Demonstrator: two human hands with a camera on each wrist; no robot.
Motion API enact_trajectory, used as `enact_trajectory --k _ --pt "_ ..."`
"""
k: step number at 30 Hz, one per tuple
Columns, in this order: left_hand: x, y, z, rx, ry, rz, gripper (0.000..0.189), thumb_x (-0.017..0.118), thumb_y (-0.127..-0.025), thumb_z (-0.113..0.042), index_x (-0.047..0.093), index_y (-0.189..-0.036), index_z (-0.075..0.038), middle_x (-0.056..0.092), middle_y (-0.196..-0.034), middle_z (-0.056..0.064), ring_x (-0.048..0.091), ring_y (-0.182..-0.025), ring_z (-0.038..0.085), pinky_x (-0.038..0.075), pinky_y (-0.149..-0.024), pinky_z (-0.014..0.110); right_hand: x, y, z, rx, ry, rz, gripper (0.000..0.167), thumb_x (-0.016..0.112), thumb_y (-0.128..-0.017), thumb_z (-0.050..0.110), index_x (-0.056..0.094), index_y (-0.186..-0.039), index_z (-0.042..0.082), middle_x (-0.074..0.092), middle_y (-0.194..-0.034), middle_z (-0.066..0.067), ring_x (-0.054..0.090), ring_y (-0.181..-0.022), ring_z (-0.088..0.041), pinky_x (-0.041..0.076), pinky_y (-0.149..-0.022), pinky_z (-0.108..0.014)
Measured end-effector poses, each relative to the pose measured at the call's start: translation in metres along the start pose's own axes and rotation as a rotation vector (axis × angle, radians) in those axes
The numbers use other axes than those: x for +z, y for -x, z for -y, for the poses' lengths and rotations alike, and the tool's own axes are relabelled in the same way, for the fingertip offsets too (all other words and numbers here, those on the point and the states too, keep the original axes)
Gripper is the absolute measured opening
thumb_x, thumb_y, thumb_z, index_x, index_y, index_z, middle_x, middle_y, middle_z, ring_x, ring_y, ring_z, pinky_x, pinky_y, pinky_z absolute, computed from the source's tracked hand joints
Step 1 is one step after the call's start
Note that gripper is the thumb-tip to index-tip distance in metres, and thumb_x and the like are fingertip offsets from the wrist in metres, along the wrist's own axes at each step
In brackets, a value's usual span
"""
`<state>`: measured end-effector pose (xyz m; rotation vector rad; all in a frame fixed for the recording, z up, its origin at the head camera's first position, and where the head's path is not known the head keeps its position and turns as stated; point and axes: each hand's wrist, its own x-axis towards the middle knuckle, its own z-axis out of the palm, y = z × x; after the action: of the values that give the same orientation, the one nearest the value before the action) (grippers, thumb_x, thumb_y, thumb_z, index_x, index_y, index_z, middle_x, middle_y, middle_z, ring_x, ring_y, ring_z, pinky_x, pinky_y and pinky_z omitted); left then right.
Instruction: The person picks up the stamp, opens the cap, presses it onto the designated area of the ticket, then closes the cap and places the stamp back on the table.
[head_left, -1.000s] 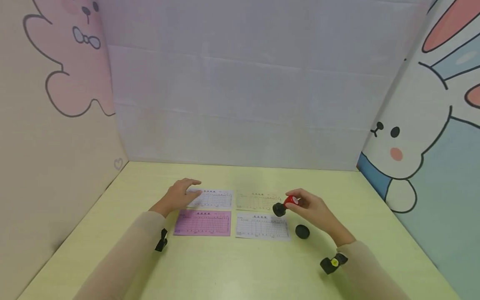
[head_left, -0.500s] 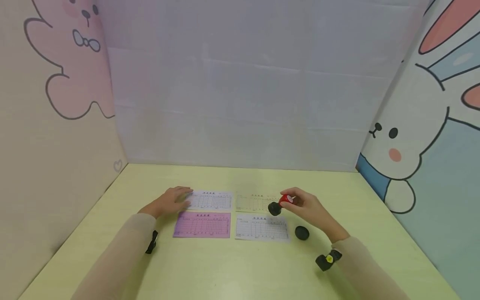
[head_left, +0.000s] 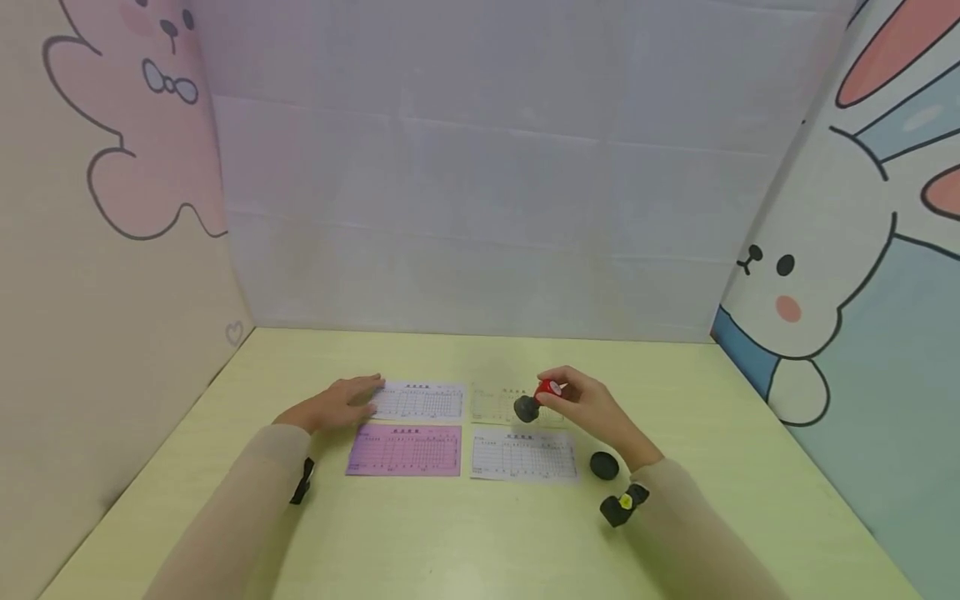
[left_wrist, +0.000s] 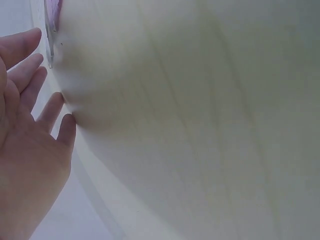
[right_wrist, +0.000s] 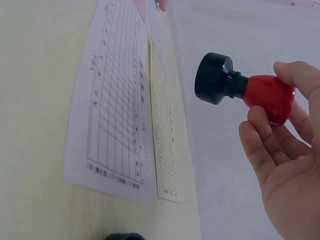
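Note:
My right hand [head_left: 592, 408] pinches a rubber stamp [right_wrist: 270, 97] by its red handle. The stamp's round black head is tilted down and to the left, over the yellow form [head_left: 498, 406] in the head view; the right wrist view shows it clear of the papers. At the left edge of the upper white form [head_left: 423, 401], my left hand [head_left: 330, 404] lies with fingers stretched out. In the left wrist view its fingertips [left_wrist: 70, 120] touch the table. Below that form lies a pink form [head_left: 405, 451], and beside it a lower white form [head_left: 523, 454].
A round black cap [head_left: 603, 466] sits on the table just right of the lower white form. The pale yellow table [head_left: 450, 533] is closed in by a white back wall [head_left: 480, 208] and side walls with cartoon animals.
My right hand has carried the stamp leftward over the yellow form. My left hand has moved left and down onto the edge of the upper white form, then stayed there.

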<state>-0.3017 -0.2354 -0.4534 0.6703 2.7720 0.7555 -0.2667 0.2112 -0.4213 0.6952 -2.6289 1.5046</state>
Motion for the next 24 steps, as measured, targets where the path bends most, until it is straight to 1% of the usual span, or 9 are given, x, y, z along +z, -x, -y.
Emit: enact_trajectory --k 3,6,10,14,18,22,24 --pt "0.0 0.001 0.0 -0.009 -0.001 0.009 0.057 0.054 -0.102 -0.021 0.038 -0.151 0.004 0.03 -0.158 0.024 0.019 -0.144 0.052 0.015 -0.115 0.067 0.007 -0.005 0.001 -0.02 -0.011 0.006 0.036 0.073 -0.094 0.018 0.064 -0.127 0.01 0.069 -0.107 -0.005 0.063 -0.084 -0.026 0.054 -0.074 -0.024" --pt "0.0 0.001 -0.001 -0.007 -0.008 0.012 0.058 0.054 -0.102 -0.022 0.037 -0.151 0.004 0.03 -0.158 0.024 0.019 -0.145 0.051 0.016 -0.116 0.066 0.014 -0.01 0.003 -0.037 -0.026 0.015 0.036 0.073 -0.094 0.016 0.063 -0.127 0.008 0.069 -0.108 -0.007 0.062 -0.084 -0.025 0.054 -0.074 -0.025" --pt "-0.001 0.002 -0.001 -0.013 -0.009 0.014 0.057 0.053 -0.103 -0.021 0.037 -0.152 0.002 0.029 -0.159 0.022 0.019 -0.146 0.048 0.015 -0.117 0.064 0.023 -0.015 0.006 -0.025 -0.024 0.031 0.033 0.073 -0.094 0.021 0.065 -0.125 0.012 0.069 -0.106 -0.003 0.061 -0.083 -0.021 0.052 -0.073 -0.025" --pt "-0.002 0.003 -0.001 0.003 -0.022 0.013 0.057 0.054 -0.103 -0.02 0.037 -0.151 0.004 0.03 -0.158 0.024 0.02 -0.145 0.049 0.017 -0.117 0.064 0.032 -0.021 0.01 -0.013 -0.016 0.044 0.031 0.073 -0.094 0.026 0.066 -0.123 0.016 0.068 -0.104 0.001 0.06 -0.082 -0.019 0.051 -0.072 -0.026" --pt "-0.002 0.003 0.0 0.035 -0.017 0.009 0.055 0.055 -0.102 -0.018 0.039 -0.149 0.007 0.032 -0.156 0.026 0.021 -0.144 0.051 0.017 -0.117 0.063 0.04 -0.025 0.012 -0.02 -0.027 0.048 0.031 0.074 -0.093 0.025 0.067 -0.122 0.017 0.068 -0.102 0.001 0.059 -0.082 -0.02 0.05 -0.071 -0.028" --pt "0.0 0.003 0.001 0.051 -0.042 0.011 0.055 0.055 -0.102 -0.017 0.04 -0.148 0.008 0.033 -0.155 0.027 0.022 -0.143 0.052 0.017 -0.117 0.063 0.048 -0.027 0.01 -0.008 -0.027 0.058 0.032 0.074 -0.093 0.027 0.066 -0.124 0.019 0.068 -0.103 0.002 0.06 -0.084 -0.019 0.051 -0.075 -0.03" --pt "0.0 0.002 0.001 0.048 -0.062 0.014 0.055 0.055 -0.102 -0.017 0.04 -0.149 0.007 0.034 -0.155 0.026 0.023 -0.143 0.051 0.018 -0.117 0.062 0.051 -0.027 0.01 -0.003 -0.028 0.068 0.034 0.073 -0.094 0.029 0.066 -0.126 0.019 0.068 -0.104 0.002 0.061 -0.086 -0.018 0.05 -0.077 -0.032"
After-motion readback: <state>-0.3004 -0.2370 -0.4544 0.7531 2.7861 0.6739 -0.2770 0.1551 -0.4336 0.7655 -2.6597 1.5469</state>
